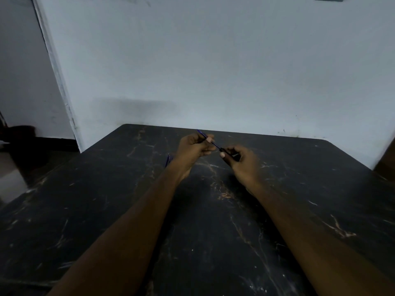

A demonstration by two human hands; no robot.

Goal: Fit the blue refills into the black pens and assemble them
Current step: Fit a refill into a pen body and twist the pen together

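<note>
My left hand point(195, 147) pinches a refill point(214, 143), tip just inside the pen point(224, 149) my right hand point(242, 162) grips; more refills point(168, 160) wait, assembly unfinished.

Two hands point(195, 147) point(242, 162), one pen point(224, 149), at least two refills point(214, 144) point(168, 160).

Item one: the refill point(215, 144) at the left hand point(195, 149) is showing blue. Item two: the pen point(230, 154) in the right hand point(242, 162) is reading black. Beneath both hands, the table point(106, 210) is presenting black in a marbled pattern, with white and tan veins running across it. Just left of the left wrist, loose refills point(168, 160) are showing blue. Beyond the hands, the wall point(213, 71) is appearing pale blue-grey, with small dark scuffs marking it far to the right.
</note>
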